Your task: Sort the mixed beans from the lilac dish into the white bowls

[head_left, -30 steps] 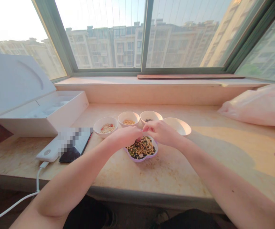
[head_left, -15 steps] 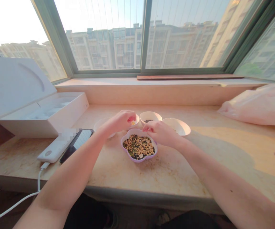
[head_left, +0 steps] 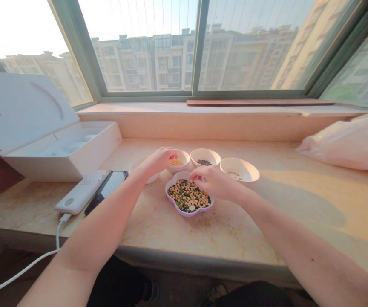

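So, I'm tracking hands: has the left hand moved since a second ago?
Yes: against the purple bowl, the left hand has gone from over it, forward and leftward, to the white bowl of yellow grains.

And here's the left hand [head_left: 164, 157], fingers bent down over the bowl of yellow grains [head_left: 186, 157], whatever sits in its fingertips too small to tell! The right hand [head_left: 208, 179] hovers, fingers curled, at the far side of the scalloped purple bowl [head_left: 188, 214], mixed beans [head_left: 188, 195] just nearer than its fingertips! Beyond that hand, a bowl of dark beans [head_left: 208, 154]; to its right, a white bowl [head_left: 247, 169] with a few small pieces; behind the left wrist, a half-hidden bowl [head_left: 135, 164]; farther left, a phone [head_left: 109, 192], a white power bank [head_left: 75, 200] and an open box [head_left: 91, 151]
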A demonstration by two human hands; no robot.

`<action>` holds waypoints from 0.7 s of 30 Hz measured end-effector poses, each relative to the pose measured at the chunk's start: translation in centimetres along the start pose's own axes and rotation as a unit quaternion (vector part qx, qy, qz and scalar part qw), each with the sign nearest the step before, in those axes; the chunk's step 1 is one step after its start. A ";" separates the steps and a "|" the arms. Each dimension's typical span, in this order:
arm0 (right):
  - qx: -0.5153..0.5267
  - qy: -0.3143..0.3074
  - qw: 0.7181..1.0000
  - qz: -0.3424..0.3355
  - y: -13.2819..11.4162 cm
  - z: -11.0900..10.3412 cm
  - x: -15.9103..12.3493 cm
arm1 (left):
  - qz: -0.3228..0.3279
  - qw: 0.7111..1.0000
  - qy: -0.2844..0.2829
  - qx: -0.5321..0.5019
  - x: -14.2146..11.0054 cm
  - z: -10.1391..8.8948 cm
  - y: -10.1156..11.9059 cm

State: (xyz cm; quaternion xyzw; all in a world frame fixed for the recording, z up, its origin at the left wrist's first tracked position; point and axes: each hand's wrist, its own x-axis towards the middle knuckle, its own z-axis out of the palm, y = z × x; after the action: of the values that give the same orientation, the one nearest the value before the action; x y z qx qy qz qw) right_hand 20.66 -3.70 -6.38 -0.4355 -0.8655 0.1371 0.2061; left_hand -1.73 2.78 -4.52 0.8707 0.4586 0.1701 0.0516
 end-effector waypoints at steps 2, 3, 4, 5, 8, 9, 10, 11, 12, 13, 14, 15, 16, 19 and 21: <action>0.000 -0.004 1.000 -0.020 -0.3 0.3 0.1 | 0.002 1.000 -0.003 0.009 0.0 0.0 -0.1; 0.002 -0.008 0.999 -0.031 -0.5 0.5 0.2 | 0.002 1.000 -0.005 0.014 0.1 0.1 -0.2; 0.004 -0.013 0.999 -0.043 -0.7 0.7 0.3 | 0.001 1.000 -0.008 0.020 0.2 0.2 -0.3; 0.006 -0.019 0.998 -0.052 -0.9 0.9 0.5 | -0.002 1.000 -0.011 0.026 0.3 0.3 -0.5; 0.003 -0.037 0.997 -0.071 -1.2 1.7 1.0 | -0.010 0.999 -0.017 0.039 0.6 0.4 -1.0; -0.001 -0.042 0.996 -0.073 -1.3 1.9 1.2 | -0.010 0.999 -0.015 0.044 0.7 0.3 -1.1; -0.006 -0.047 0.996 -0.075 -1.2 2.1 1.3 | -0.008 0.999 -0.011 0.050 0.7 0.3 -1.2; -0.012 -0.049 0.996 -0.077 -1.2 2.3 1.5 | -0.007 0.998 -0.006 0.058 0.7 0.1 -1.3; -0.017 -0.051 0.995 -0.080 -1.0 2.5 1.7 | -0.006 0.998 -0.001 0.066 0.7 0.0 -1.2; -0.022 -0.052 0.995 -0.083 -0.9 2.6 1.8 | -0.007 0.997 0.003 0.073 0.6 -0.2 -1.1; -0.026 -0.055 0.994 -0.086 -0.8 2.7 1.9 | -0.009 0.997 0.006 0.078 0.5 -0.3 -1.0; -0.030 -0.060 0.994 -0.088 -0.7 2.8 1.9 | -0.009 0.997 0.004 0.082 0.4 -0.5 -0.8; -0.034 -0.064 0.993 -0.090 -0.6 2.9 2.0 | -0.008 0.996 0.002 0.085 0.3 -0.6 -0.6; -0.049 -0.070 0.992 -0.093 -0.6 3.1 2.0 | -0.011 0.996 -0.007 0.089 0.0 -0.8 0.1; -0.057 -0.074 0.991 -0.097 -0.6 3.1 2.0 | -0.012 0.996 -0.013 0.085 -0.1 -0.9 0.4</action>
State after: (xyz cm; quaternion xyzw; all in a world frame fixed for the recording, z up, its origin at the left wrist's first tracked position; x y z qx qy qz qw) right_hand 17.72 -2.63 -8.36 -0.3493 -0.9228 0.0990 0.1288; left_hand -1.80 2.36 -3.61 0.8684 0.4812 0.1185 -0.0143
